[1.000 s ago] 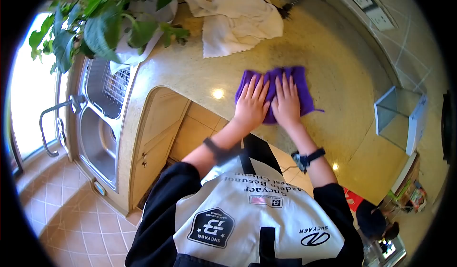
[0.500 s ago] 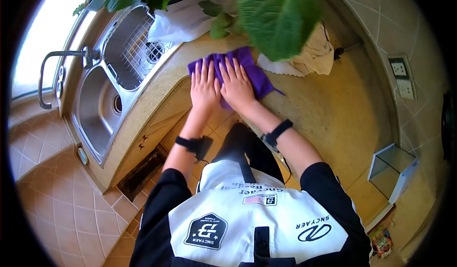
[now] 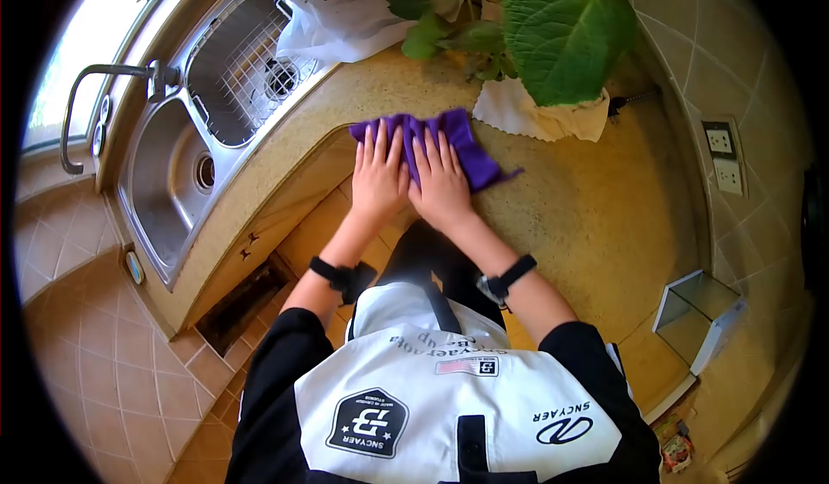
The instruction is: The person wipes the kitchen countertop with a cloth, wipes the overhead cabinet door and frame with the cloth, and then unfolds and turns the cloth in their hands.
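Note:
A purple cloth [image 3: 473, 151] lies bunched on the tan countertop [image 3: 596, 203], at its curved front edge. My left hand [image 3: 380, 177] presses on the cloth's left part, palm down with the fingers stretched out. Beside it my right hand [image 3: 440, 182] lies flat on the middle of the cloth, fingers extended and slightly apart. The two hands nearly touch at the thumbs. Part of the cloth is hidden beneath them, and one corner trails off to the right.
A double steel sink [image 3: 164, 177] with a faucet [image 3: 108, 74] is at left. Large plant leaves [image 3: 566, 35] overhang the counter's back, near white plastic [image 3: 345, 31] and a beige cloth [image 3: 540, 113]. A glass-sided object [image 3: 695, 316] and a wall outlet [image 3: 724, 156] are at right.
The camera view has shifted, so the plant appears farther right. Both hands stay flat on the purple cloth, which remains near the counter's edge with slightly different folds.

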Demonstrator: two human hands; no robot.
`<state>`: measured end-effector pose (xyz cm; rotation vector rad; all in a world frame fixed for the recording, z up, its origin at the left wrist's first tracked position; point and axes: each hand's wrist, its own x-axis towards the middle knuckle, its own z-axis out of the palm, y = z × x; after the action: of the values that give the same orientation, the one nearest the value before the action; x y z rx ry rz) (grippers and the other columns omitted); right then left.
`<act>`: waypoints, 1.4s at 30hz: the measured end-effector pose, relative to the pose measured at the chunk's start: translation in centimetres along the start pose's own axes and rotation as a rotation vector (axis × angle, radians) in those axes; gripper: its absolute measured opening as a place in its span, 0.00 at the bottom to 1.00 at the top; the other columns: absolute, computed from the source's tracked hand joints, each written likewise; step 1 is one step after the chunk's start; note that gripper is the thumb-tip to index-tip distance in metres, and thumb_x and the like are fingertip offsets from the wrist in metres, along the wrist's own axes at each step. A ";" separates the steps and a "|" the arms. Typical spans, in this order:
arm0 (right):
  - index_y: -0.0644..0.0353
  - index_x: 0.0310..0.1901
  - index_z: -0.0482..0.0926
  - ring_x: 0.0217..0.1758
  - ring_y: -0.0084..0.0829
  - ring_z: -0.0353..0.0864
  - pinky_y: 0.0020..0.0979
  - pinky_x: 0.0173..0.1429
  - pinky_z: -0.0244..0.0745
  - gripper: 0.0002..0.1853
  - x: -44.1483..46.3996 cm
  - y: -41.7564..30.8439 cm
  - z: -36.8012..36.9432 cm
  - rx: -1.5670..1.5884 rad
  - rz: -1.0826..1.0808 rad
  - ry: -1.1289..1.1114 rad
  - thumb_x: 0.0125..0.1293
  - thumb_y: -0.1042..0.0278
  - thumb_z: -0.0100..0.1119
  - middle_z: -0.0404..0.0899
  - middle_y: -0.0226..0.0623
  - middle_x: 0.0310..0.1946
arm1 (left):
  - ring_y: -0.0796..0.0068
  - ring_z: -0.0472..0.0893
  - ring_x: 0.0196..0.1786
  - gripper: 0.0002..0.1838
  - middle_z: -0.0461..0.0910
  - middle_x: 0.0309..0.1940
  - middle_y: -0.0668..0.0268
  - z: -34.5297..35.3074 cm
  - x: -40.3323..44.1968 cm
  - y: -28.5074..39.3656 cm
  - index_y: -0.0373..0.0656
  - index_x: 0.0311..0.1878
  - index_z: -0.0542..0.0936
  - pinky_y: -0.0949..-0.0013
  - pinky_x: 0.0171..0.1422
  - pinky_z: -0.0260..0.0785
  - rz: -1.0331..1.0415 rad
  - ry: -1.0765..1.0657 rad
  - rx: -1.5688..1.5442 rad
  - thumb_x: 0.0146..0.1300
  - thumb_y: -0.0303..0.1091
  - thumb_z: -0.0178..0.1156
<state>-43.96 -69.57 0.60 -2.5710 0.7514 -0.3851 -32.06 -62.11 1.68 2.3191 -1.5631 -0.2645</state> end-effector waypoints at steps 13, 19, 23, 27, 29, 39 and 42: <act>0.63 0.60 0.68 0.70 0.45 0.56 0.43 0.71 0.51 0.25 7.1 2.4 0.6 -0.050 0.064 0.143 0.60 0.65 0.47 0.63 0.45 0.64 | 0.49 0.52 0.71 0.29 0.55 0.69 0.52 1.0 7.6 -1.5 0.40 0.67 0.60 0.54 0.73 0.46 0.097 0.114 0.051 0.62 0.36 0.46; 0.63 0.61 0.67 0.71 0.44 0.54 0.41 0.72 0.49 0.26 4.8 1.3 0.2 -0.033 0.155 0.117 0.61 0.62 0.45 0.61 0.45 0.66 | 0.48 0.52 0.71 0.32 0.53 0.70 0.51 1.2 6.6 -1.9 0.39 0.68 0.58 0.50 0.72 0.46 0.166 0.041 0.053 0.61 0.39 0.47; 0.64 0.61 0.67 0.69 0.45 0.57 0.41 0.71 0.53 0.27 -1.1 0.5 -1.6 0.035 0.173 0.136 0.59 0.64 0.49 0.62 0.48 0.64 | 0.46 0.52 0.71 0.31 0.53 0.69 0.49 1.3 2.6 0.7 0.39 0.68 0.58 0.49 0.72 0.46 0.234 -0.013 0.049 0.61 0.37 0.47; 0.64 0.62 0.65 0.72 0.44 0.52 0.40 0.72 0.51 0.29 -9.2 -0.7 -4.5 0.044 0.346 0.043 0.60 0.61 0.52 0.59 0.46 0.66 | 0.46 0.54 0.70 0.30 0.57 0.68 0.51 0.9 -1.5 5.4 0.39 0.65 0.64 0.48 0.70 0.50 0.442 -0.212 0.046 0.58 0.35 0.51; 0.63 0.62 0.64 0.71 0.47 0.53 0.44 0.70 0.53 0.30 -13.7 -1.0 -5.5 -0.021 0.461 -0.022 0.59 0.60 0.55 0.58 0.46 0.66 | 0.47 0.54 0.71 0.29 0.58 0.68 0.53 1.0 -2.8 7.9 0.40 0.64 0.66 0.48 0.70 0.51 0.565 -0.306 -0.073 0.58 0.35 0.53; 0.53 0.65 0.62 0.73 0.48 0.47 0.59 0.69 0.44 0.33 -19.5 5.2 -9.1 -0.207 0.739 0.113 0.58 0.56 0.58 0.53 0.40 0.69 | 0.38 0.44 0.72 0.34 0.47 0.72 0.55 6.9 0.9 18.4 0.50 0.71 0.56 0.36 0.69 0.41 0.832 -0.440 -0.009 0.61 0.41 0.50; 0.55 0.65 0.62 0.73 0.47 0.47 0.55 0.71 0.42 0.32 -18.4 9.8 -10.2 -0.271 0.739 0.178 0.59 0.57 0.55 0.53 0.41 0.69 | 0.43 0.44 0.73 0.32 0.47 0.72 0.58 9.5 3.7 21.7 0.50 0.70 0.57 0.41 0.71 0.40 0.800 -0.340 0.014 0.62 0.41 0.48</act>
<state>-67.06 -69.94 2.18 -2.2785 1.8301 -0.2799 -52.52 -74.59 0.99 1.5215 -2.5003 -0.4481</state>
